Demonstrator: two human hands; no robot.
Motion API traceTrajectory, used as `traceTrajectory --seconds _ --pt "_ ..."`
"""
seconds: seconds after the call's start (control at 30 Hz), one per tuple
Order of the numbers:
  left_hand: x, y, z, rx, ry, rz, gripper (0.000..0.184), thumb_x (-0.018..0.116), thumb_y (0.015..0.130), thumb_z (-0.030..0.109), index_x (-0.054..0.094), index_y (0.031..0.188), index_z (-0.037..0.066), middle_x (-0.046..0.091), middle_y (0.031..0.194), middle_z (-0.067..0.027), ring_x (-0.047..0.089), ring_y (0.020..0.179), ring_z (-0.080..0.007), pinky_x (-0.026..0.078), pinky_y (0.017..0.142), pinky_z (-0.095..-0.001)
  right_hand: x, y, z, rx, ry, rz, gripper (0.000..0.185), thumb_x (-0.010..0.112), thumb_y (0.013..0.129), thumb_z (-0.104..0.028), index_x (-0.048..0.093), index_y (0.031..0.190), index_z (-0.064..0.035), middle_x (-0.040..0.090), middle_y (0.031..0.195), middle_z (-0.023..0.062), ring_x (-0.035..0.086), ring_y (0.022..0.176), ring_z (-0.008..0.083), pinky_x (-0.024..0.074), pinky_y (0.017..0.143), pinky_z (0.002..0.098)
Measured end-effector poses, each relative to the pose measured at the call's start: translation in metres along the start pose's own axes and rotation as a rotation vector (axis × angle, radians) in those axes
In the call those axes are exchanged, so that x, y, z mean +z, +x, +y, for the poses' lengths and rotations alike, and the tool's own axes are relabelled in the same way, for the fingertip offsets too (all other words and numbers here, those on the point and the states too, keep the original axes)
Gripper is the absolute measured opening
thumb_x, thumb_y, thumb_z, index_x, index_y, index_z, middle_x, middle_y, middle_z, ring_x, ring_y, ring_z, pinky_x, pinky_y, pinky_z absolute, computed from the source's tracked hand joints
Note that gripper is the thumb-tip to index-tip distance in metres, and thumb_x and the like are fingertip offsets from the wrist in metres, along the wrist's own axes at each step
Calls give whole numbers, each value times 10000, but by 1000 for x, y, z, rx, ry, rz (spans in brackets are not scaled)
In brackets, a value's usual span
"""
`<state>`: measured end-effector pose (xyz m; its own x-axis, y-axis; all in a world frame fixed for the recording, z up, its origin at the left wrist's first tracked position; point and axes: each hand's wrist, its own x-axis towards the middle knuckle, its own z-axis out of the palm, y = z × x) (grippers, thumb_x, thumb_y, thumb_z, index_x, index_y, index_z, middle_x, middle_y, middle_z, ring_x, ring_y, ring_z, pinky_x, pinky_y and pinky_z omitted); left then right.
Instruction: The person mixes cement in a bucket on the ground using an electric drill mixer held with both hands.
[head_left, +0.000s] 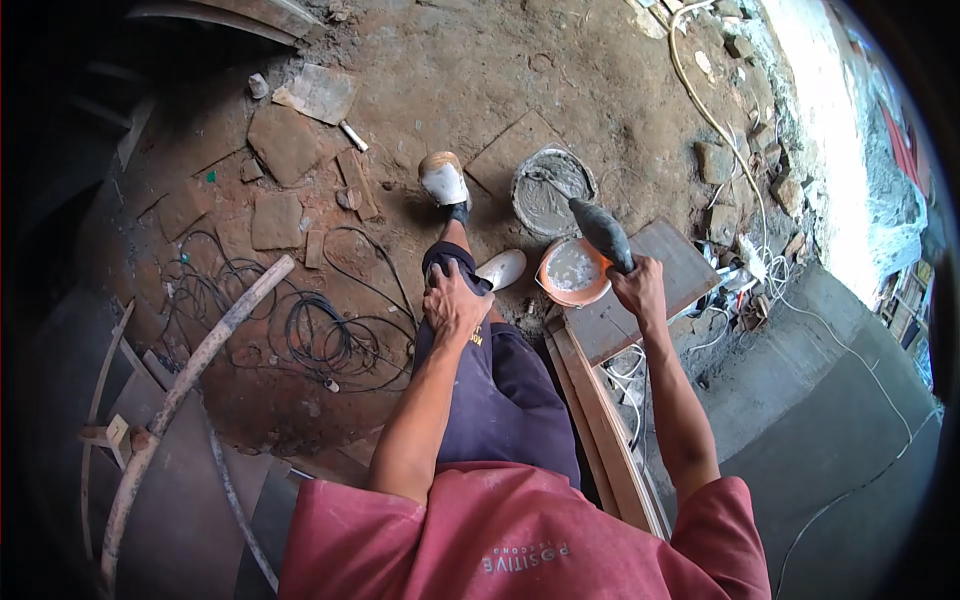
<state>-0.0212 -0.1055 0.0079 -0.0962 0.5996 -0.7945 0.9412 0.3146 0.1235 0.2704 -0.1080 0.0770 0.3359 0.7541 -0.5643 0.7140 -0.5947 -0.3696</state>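
Note:
My right hand (637, 283) is wrapped round the rear of a dark grey power drill (602, 232), which is held at a tilt. The drill's front end points into a bucket of wet grey mortar (553, 192), where a thin shaft seems to enter the mix. Just below it stands an orange bucket (558, 292) with whitish, cloudy water inside, close under the drill. My left hand (456, 300) lies on my left knee over the dark trousers (508, 390), fingers spread and holding no tool.
A flat board (650, 285) lies right of the orange bucket, with long wooden planks (590, 415) below. Black cable (330, 335) coils on the dirt floor at left, near a leaning pole (190, 375). A pale hose (705, 115) and stones (713, 162) line the right side.

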Motion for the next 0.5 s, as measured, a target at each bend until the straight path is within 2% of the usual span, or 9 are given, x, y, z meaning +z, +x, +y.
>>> traceTrajectory --seconds 0.03,0.1,0.13,0.27,0.33,0.5 --pt "-3 0 0 4 4 -3 936 783 688 441 381 1459 95 408 1473 -222 579 1176 -417 458 995 -494 10 6 9 6 1 2 233 661 707 -158 622 747 68 569 641 290 593 610 452 500 623 451" --pt "-6 -1 1 3 -14 -7 934 785 686 436 382 1459 98 425 1457 -225 586 1167 -414 466 991 -489 37 13 41 -214 -56 -19 211 673 702 -150 611 716 52 588 647 276 598 551 410 504 607 455" --pt "-7 0 1 6 -7 -6 934 789 688 437 382 1457 99 435 1450 -223 595 1152 -416 474 985 -482 42 11 46 -258 -102 -45 175 678 704 -143 645 770 17 625 705 271 617 674 469 520 641 486" --pt "-11 0 1 0 28 -8 918 784 706 437 384 1462 105 411 1480 -228 622 1126 -393 489 967 -457 64 -6 70 -243 -215 -89 184 681 731 -142 679 886 -44 653 749 236 645 738 441 528 684 504" --pt "-12 2 0 -8 1 -26 922 794 697 443 385 1450 102 447 1435 -222 608 1136 -408 489 975 -478 64 -15 70 -231 -228 -100 181 677 735 -141 678 888 -45 654 748 235 644 734 441 527 683 503" --pt "-14 2 -1 8 30 -15 892 776 704 444 405 1440 104 421 1468 -228 629 1113 -392 499 953 -463 51 -33 65 -273 -223 -80 136 636 742 -136 639 838 -41 666 768 223 650 723 433 537 665 507"
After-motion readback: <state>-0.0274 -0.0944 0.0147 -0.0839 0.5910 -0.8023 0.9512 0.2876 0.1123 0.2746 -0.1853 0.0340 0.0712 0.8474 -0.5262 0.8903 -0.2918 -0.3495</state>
